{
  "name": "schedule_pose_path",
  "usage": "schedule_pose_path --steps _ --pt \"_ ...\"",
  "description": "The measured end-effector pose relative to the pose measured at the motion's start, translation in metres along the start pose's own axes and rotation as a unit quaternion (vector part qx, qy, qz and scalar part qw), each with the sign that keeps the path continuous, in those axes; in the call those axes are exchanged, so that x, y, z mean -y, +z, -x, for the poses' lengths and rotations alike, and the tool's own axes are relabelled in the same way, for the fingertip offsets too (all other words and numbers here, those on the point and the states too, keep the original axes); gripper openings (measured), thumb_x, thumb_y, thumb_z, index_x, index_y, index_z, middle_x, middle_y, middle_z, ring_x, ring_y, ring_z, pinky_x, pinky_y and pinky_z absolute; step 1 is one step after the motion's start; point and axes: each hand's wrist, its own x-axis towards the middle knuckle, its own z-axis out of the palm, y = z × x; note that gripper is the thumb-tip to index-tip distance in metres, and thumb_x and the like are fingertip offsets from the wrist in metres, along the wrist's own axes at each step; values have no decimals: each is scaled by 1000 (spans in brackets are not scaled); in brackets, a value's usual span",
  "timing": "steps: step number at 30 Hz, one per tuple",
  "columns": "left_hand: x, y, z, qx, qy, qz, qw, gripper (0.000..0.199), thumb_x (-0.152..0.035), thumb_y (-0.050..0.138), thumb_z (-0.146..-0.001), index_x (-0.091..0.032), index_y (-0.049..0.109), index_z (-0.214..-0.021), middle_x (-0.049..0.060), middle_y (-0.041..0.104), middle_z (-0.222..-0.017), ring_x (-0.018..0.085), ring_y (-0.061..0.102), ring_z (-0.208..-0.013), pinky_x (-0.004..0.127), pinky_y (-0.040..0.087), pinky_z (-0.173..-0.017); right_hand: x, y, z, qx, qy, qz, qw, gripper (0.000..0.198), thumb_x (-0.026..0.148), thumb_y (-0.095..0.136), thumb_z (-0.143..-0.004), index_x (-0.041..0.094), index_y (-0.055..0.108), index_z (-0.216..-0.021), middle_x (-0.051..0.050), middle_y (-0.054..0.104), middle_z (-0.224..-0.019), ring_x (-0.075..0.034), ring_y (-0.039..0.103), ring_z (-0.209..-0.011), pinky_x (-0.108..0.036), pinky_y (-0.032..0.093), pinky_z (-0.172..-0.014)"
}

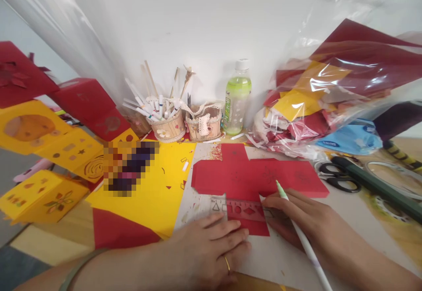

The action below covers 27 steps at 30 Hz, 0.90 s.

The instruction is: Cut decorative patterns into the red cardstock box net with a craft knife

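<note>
A red cross-shaped paper cutout (249, 174) with folded edge flaps and small faint drawn patterns lies flat on a white board. Across its lower arm is a clear stencil ruler (242, 209) with triangle, square, circle and diamond openings. My left hand (220, 245) lies flat with fingers apart, its fingertips at the ruler and the lower arm. In my right hand (306, 214) is a white marker pen (303, 237) with a light green tip pointing up and away from the paper. My right fingertips are by the ruler's right end.
Yellow paper sheets (158, 212) lie on the left, beside decorated yellow and red paper boxes (42, 196). Behind stand marker baskets (168, 126) and a green drink bottle (238, 100). To the right are black-handled scissors (343, 184), a green cutter-like tool (379, 187) and a scrap bag (303, 119).
</note>
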Motion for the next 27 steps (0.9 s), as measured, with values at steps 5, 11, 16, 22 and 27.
schedule_pose_path --steps 5,11,16,22,27 --pt "1 -3 -2 -29 7 19 999 29 -36 46 -92 -16 59 -109 -1 64 -114 14 57 -106 29 39 -98 6 5 -2 -14 4 -42 999 17 15 44 -88 20 51 -103 -6 65 -87 -17 64 -72 -27 51 -58" --pt "6 -10 -2 -110 -45 35 992 18 -19 50 -89 -12 62 -101 4 67 -107 17 61 -100 30 48 -91 4 5 -3 -17 11 -51 998 18 15 46 -88 22 49 -104 -7 65 -95 -18 64 -81 -28 52 -64" --pt "19 -11 -4 -41 -134 70 988 32 -24 41 -93 -4 54 -115 14 61 -117 21 55 -111 35 49 -92 5 4 -5 17 31 -65 997 18 17 45 -88 22 52 -105 -7 66 -95 -18 65 -81 -29 53 -66" --pt "26 -5 -3 55 -147 101 982 40 -34 40 -94 -9 48 -124 10 57 -124 25 47 -119 45 44 -96 1 5 -3 16 45 -64 997 17 21 45 -88 21 56 -101 -7 66 -88 -19 65 -73 -29 52 -60" --pt "27 1 0 74 -123 70 987 39 -34 34 -97 -11 49 -124 10 56 -125 26 48 -119 45 43 -96 -6 -5 0 38 51 -25 998 20 24 46 -87 22 60 -101 -9 68 -92 -23 67 -78 -33 55 -61"
